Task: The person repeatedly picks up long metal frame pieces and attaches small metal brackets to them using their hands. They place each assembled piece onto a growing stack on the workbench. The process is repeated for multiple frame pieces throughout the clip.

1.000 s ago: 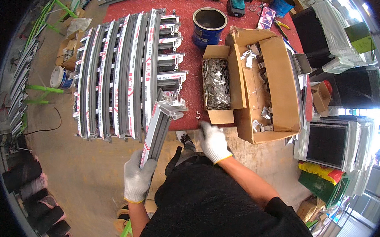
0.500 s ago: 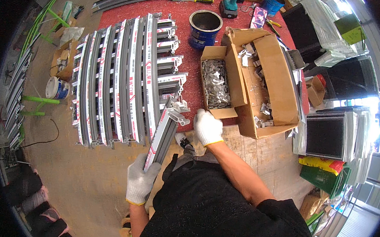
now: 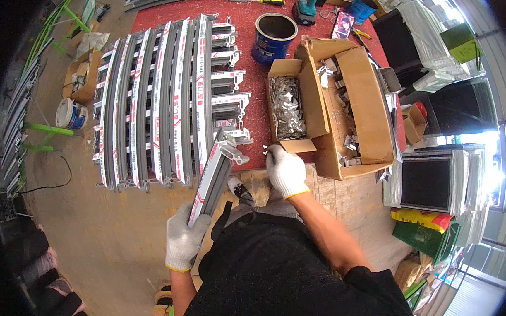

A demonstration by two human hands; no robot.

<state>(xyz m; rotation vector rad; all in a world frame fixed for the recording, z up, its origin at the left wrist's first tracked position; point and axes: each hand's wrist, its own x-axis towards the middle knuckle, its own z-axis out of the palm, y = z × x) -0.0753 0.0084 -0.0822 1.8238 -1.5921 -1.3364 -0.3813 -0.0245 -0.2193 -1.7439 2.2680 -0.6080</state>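
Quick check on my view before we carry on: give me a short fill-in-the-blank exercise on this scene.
1. The left hand gripping the profile wears a glove with a ____ cuff edge.
2. The tabletop beyond the right hand is coloured ____.
3. The larger box stands to the ____ of the smaller box.
4. The bucket just beyond the smaller box is coloured ____.

Missing words: yellow; red; right; blue.

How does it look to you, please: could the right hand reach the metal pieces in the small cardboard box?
Probably yes: the right hand is close to the small box, which stands open, leaving the metal pieces uncovered.
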